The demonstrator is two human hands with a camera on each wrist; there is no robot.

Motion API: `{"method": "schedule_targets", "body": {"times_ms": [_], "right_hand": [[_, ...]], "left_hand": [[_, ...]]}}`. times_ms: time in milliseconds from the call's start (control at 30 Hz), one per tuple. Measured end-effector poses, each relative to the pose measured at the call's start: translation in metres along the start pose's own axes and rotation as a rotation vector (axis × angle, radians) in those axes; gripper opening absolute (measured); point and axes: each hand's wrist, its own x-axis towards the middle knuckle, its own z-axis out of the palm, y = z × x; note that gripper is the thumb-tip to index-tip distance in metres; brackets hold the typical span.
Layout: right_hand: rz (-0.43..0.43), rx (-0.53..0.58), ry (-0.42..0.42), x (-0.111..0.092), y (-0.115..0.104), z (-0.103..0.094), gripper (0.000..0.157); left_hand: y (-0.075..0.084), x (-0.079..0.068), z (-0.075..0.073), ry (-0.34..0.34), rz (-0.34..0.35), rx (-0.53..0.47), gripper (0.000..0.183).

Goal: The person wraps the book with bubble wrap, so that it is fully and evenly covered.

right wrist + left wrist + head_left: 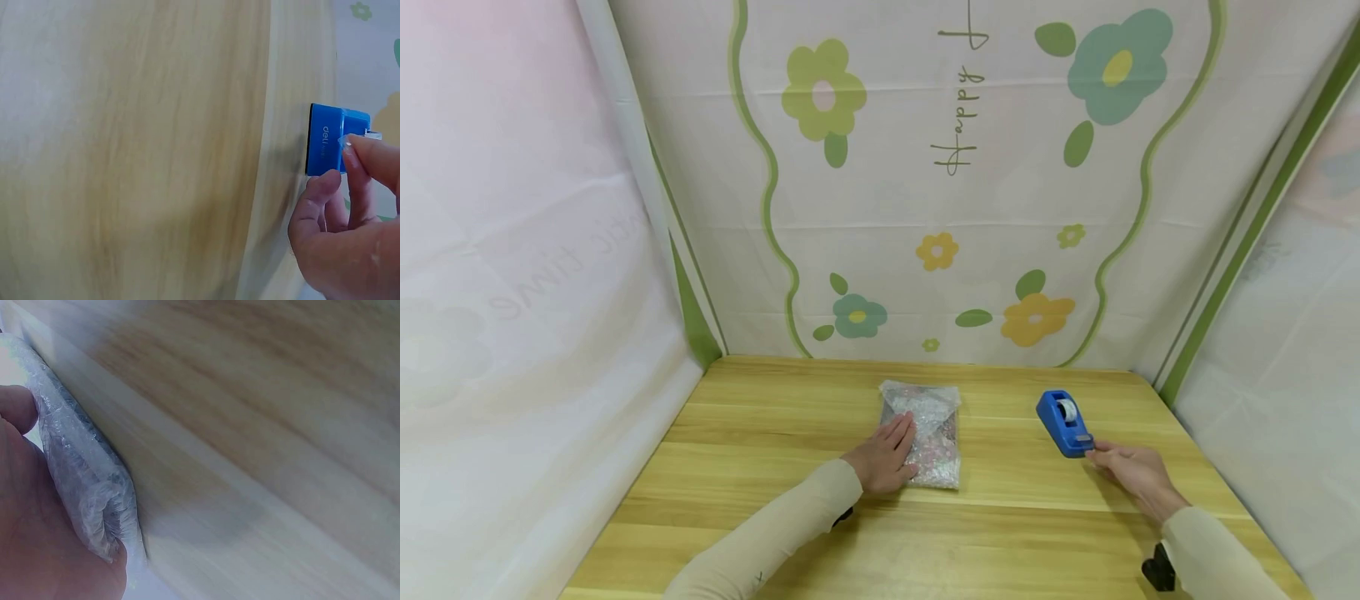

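A flat package in bubble wrap (937,446), with pinkish contents showing through, lies on the table in the head view. My left hand (883,461) rests over its left side, fingers straight. From the left wrist view, the folded end of the wrap (103,506) bulges beside the palm. Over on the right stands a blue tape dispenser (1060,427) holding a roll of clear tape (1066,409). At the dispenser's front end my right hand (1138,475) pinches the tape end (344,142) between thumb and forefinger; the other fingers curl below.
The wooden table (760,433) has light planks. Behind it hangs a white cloth wall (895,192) with printed flowers. More cloth walls enclose the left and right sides. A dark wrist device (1159,568) sits under the right sleeve.
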Motion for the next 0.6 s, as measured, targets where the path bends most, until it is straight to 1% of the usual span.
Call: {"method": "schedule_targets", "body": {"times_ms": [100,167,400,567,600], "right_hand": [[-0.001,-0.029,0.004,-0.0002,-0.0004,0.0007,0.055],[0.001,-0.044,0.006,-0.0002,-0.0014,0.001,0.06],[0.003,-0.039,0.026,0.0016,-0.0003,0.0049,0.058],[-0.007,-0.053,0.037,0.0015,-0.0003,0.0076,0.038],[-0.011,-0.059,0.041,0.0014,-0.0003,0.0082,0.037]], "left_hand": [[0.0004,0.0,-0.0004,0.002,0.0,-0.002,0.074],[0.0006,0.0001,-0.0004,0.002,0.0,-0.004,0.074],[0.0006,0.0007,-0.0008,0.01,0.002,0.005,0.074],[0.0002,0.0001,-0.0014,0.012,0.011,0.003,0.073],[0.0002,0.0001,-0.0019,0.013,0.013,0.003,0.073]]}}
